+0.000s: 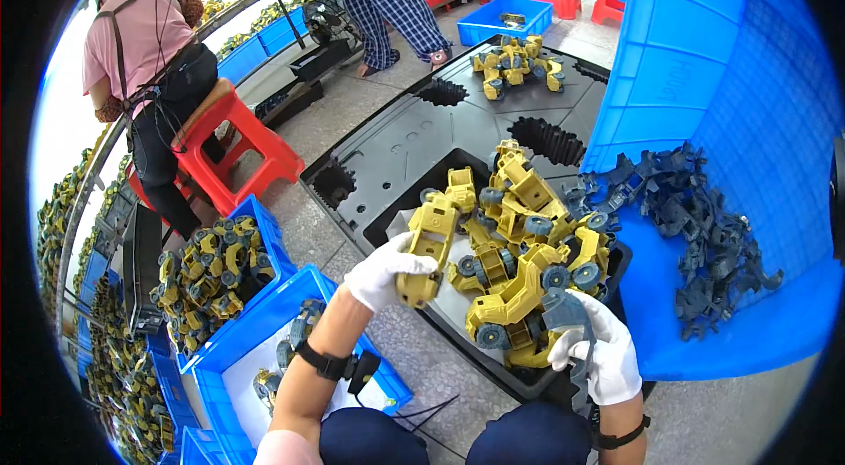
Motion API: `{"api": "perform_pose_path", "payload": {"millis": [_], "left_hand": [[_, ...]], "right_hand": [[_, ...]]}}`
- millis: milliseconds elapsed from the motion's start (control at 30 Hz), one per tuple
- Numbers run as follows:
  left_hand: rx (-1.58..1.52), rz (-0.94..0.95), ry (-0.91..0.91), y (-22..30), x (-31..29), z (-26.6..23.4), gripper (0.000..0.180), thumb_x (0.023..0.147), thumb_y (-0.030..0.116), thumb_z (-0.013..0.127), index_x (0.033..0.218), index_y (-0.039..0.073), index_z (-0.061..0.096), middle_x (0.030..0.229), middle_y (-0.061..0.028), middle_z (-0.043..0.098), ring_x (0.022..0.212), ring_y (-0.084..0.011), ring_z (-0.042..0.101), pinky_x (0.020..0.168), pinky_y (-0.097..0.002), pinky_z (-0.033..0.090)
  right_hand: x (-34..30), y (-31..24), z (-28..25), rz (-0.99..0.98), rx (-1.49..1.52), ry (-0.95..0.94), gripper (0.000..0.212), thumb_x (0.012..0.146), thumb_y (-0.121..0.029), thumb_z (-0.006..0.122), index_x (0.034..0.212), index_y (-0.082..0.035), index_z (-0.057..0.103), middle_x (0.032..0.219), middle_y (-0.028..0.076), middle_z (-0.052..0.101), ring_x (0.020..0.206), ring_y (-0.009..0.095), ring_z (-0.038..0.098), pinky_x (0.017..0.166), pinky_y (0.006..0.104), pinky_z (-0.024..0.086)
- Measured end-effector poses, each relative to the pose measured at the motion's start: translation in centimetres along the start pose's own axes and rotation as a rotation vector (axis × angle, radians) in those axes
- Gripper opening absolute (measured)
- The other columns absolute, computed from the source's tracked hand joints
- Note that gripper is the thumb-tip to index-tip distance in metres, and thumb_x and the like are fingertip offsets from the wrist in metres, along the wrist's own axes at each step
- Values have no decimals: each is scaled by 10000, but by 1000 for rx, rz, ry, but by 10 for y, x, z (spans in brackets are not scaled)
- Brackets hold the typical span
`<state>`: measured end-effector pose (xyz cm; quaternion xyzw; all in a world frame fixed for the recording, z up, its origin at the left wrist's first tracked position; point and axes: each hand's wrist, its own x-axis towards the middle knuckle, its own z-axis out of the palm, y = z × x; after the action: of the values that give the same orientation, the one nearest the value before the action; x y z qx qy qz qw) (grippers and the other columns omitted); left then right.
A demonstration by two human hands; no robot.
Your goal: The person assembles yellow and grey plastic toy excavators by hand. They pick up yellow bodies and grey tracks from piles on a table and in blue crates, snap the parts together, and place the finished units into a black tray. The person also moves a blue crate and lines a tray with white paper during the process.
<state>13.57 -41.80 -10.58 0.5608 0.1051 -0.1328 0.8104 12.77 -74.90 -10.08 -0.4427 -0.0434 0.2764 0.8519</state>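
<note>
My left hand (380, 276), in a white glove, is closed around a yellow toy truck body (429, 240), held over the left side of a black plastic tray-like table (387, 148). The gloved right hand (613, 357) grips a dark grey plastic part (569, 313) between thumb and fingers, at the near right corner of the table's recess. Between the hands, yellow toy trucks (519, 289) with dark grey wheels lie heaped in that recess. To the right, a large blue bin (731, 350) contains a pile of dark grey plastic parts (704, 236).
By my left forearm sits a blue crate (208, 381) with a few trucks; behind it another truck pile (216, 276) fills a crate. More trucks (518, 67) rest on the table's far end. One person sits on a red stool (233, 148); another stands beyond the table.
</note>
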Motion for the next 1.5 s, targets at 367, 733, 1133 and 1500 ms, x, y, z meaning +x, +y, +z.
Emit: {"api": "perform_pose_path", "payload": {"millis": [367,733,1133,1500], "left_hand": [[-196,-87,30,-36,-29,50,526,790,137,693,1258,57,467,1120,-79,606,1000,-206,604,906,-360,484],[-144,95,-158,-45,-34,66,503,765,51,634,1250,50,501,1184,-57,590,1083,-153,558,932,-319,453],[-302,-1,-379,-28,-50,70,678,794,122,702,1387,84,377,1257,-60,533,1193,-182,477,1013,-371,377],[-393,105,-203,-27,-49,64,680,754,78,731,1333,146,381,1201,-57,527,1130,-278,543,958,-482,446]], "right_hand": [[10,-4,30,-23,-173,19,587,771,12,569,1336,59,418,976,75,631,733,64,565,639,200,468],[21,12,67,-347,-713,-36,664,730,-78,756,1310,16,446,1067,85,629,913,114,610,808,262,499],[24,13,67,-439,-777,5,695,721,-155,793,1306,10,455,1003,101,657,870,137,640,798,280,512],[16,6,68,-392,-636,57,641,769,-124,737,1316,27,439,1069,85,622,910,120,606,833,268,493]]}}
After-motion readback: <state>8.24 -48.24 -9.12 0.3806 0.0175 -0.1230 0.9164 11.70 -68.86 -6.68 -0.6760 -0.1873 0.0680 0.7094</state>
